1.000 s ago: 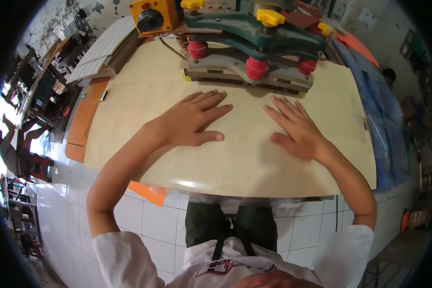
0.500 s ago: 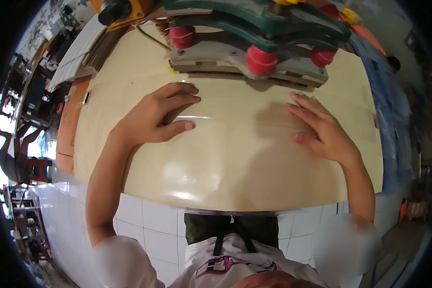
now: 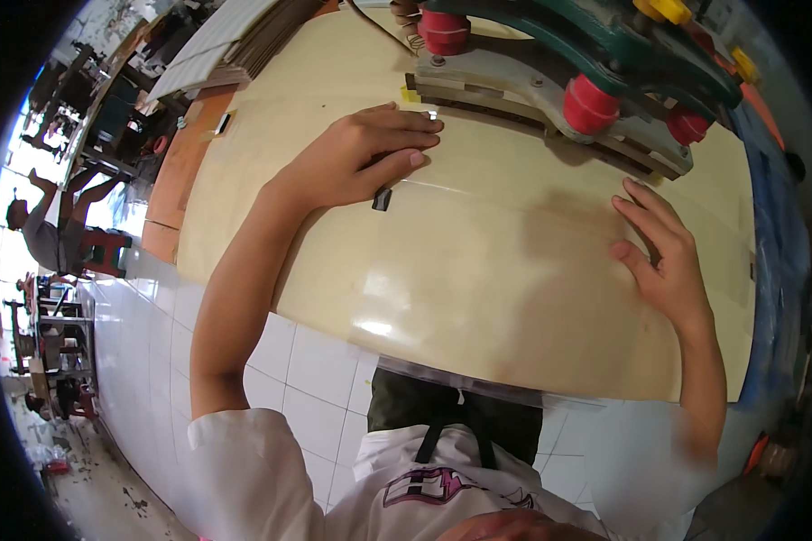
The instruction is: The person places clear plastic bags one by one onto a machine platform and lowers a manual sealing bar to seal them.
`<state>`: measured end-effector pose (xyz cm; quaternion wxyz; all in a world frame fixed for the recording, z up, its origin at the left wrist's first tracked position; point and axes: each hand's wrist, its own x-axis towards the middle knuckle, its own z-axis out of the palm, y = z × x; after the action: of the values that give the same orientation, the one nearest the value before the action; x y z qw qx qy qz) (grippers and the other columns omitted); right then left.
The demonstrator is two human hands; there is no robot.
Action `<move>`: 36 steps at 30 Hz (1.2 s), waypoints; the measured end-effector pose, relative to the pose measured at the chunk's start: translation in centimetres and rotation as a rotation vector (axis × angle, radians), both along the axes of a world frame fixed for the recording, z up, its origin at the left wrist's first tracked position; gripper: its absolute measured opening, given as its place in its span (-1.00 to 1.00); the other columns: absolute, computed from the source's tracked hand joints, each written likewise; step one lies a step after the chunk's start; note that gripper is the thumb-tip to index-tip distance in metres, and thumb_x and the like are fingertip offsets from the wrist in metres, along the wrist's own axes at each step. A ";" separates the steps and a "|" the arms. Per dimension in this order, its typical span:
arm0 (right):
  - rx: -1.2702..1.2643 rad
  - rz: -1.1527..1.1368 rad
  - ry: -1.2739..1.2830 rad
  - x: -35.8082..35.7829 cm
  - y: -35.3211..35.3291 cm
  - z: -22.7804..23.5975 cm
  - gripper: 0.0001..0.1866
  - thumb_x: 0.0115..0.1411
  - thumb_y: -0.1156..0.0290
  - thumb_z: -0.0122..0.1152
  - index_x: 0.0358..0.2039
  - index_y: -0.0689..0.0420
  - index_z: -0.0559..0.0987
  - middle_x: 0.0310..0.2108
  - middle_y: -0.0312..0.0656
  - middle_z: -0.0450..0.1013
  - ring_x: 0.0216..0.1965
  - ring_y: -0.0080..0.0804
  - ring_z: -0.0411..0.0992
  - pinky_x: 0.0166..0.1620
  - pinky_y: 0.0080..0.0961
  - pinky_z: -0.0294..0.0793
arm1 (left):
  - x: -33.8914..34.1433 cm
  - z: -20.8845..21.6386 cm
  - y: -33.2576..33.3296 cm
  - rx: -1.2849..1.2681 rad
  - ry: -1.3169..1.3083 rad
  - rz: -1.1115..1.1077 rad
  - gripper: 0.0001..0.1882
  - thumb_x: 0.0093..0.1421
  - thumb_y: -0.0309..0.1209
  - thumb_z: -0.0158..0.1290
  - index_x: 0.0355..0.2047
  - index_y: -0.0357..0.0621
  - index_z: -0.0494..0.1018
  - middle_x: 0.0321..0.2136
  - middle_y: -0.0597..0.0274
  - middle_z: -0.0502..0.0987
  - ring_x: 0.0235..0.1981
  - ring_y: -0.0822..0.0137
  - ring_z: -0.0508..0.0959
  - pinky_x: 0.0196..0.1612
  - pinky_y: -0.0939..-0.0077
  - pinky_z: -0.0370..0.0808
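Note:
My left hand (image 3: pixel 356 158) is over the cream-coloured tabletop (image 3: pixel 478 252), its fingers stretched out toward the press head and its thumb slightly apart. Just beside the thumb and palm, a small black piece (image 3: pixel 382 199) shows against the surface; part of it may be hidden under the hand. On the other side, my right hand (image 3: pixel 668 257) rests with fingers spread and holds nothing visible. Between and beyond the hands sits a press-like machine (image 3: pixel 550 99) with a grey plate, dark green arms and red cylindrical mounts.
Stacked flat boards (image 3: pixel 235 54) lie at the table's far left, near an orange-brown panel (image 3: pixel 167 194). Blue plastic sheeting (image 3: pixel 776 261) hangs along the right edge. In the left background, a person (image 3: pixel 50 230) sits on a red stool near work benches. White tiles cover the floor (image 3: pixel 320 397).
My view has turned, so the machine appears further right. My left hand's fingers have drawn closer together, and the small black piece has come into sight beside it. The right hand stays spread.

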<state>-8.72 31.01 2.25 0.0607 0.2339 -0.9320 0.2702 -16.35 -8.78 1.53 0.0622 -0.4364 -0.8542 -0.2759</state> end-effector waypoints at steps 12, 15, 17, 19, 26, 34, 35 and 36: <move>0.034 0.016 0.135 -0.5 0.0 -0.5 -0.61 0.13 0.45 0.33 0.00 0.16 0.61 0.13 -0.01 0.43 0.15 -0.05 0.39 0.19 -0.28 0.36 | -0.2 -0.9 -0.4 0.048 0.068 -0.003 -0.71 0.21 -0.47 0.11 -0.10 -0.41 0.55 -0.03 -0.09 0.56 0.00 -0.01 0.54 0.10 0.25 0.46; -0.019 0.001 0.118 -0.5 0.1 -0.8 -0.65 0.15 0.48 0.30 -0.02 0.17 0.62 0.10 0.00 0.45 0.12 -0.08 0.41 0.15 -0.32 0.40 | -0.3 -0.9 -0.2 0.060 0.059 0.011 -0.72 0.21 -0.47 0.11 -0.10 -0.39 0.55 -0.03 -0.08 0.56 0.00 0.00 0.55 0.10 0.26 0.46; -0.041 -0.010 0.094 -0.5 -0.1 -0.7 -0.66 0.16 0.49 0.29 -0.02 0.17 0.62 0.10 0.00 0.45 0.12 -0.09 0.42 0.14 -0.33 0.41 | -0.3 -1.1 -0.3 0.064 0.070 0.000 -0.71 0.20 -0.46 0.12 -0.10 -0.39 0.56 -0.02 -0.08 0.55 0.01 0.00 0.54 0.10 0.26 0.46; -0.061 -0.020 0.070 -0.6 -0.2 -0.6 -0.67 0.16 0.49 0.29 -0.02 0.18 0.62 0.09 0.01 0.45 0.12 -0.10 0.42 0.13 -0.34 0.41 | -0.6 -1.2 -0.4 0.067 0.086 -0.006 -0.71 0.20 -0.46 0.13 -0.10 -0.38 0.56 -0.02 -0.08 0.55 0.01 0.00 0.54 0.10 0.25 0.46; 0.005 -0.013 0.161 -0.4 -0.2 -0.9 -0.69 0.15 0.50 0.28 -0.06 0.22 0.63 0.05 0.02 0.48 0.09 -0.09 0.45 0.11 -0.34 0.44 | -0.6 -1.7 -0.7 0.072 0.109 -0.011 -0.70 0.19 -0.45 0.13 -0.10 -0.36 0.56 -0.04 -0.07 0.56 0.00 0.00 0.55 0.09 0.23 0.47; 0.007 -0.029 0.150 -0.3 -0.2 -0.7 -0.70 0.16 0.46 0.29 -0.08 0.23 0.63 0.04 0.03 0.49 0.07 -0.09 0.47 0.11 -0.32 0.44 | -0.8 -1.9 -0.7 0.075 0.133 -0.002 -0.72 0.20 -0.45 0.12 -0.12 -0.36 0.57 -0.05 -0.05 0.57 -0.01 0.02 0.55 0.08 0.23 0.48; 0.010 -0.025 0.159 -0.3 -0.1 -0.8 -0.70 0.15 0.46 0.30 -0.08 0.23 0.63 0.04 0.03 0.48 0.07 -0.09 0.47 0.11 -0.32 0.44 | -0.8 -1.9 -0.6 0.076 0.132 0.000 -0.73 0.20 -0.44 0.12 -0.13 -0.36 0.57 -0.05 -0.04 0.57 -0.02 0.02 0.55 0.08 0.24 0.48; 0.013 -0.022 0.167 -0.2 0.0 -0.8 -0.70 0.15 0.46 0.30 -0.08 0.24 0.63 0.05 0.03 0.48 0.07 -0.09 0.47 0.11 -0.33 0.43 | -0.7 -1.8 -0.7 0.076 0.132 0.000 -0.73 0.20 -0.44 0.12 -0.13 -0.36 0.57 -0.05 -0.04 0.57 -0.02 0.02 0.55 0.08 0.24 0.48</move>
<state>-8.97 30.97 1.41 0.1395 0.2456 -0.9279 0.2433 -17.04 -9.45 -0.32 0.1349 -0.4510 -0.8371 -0.2788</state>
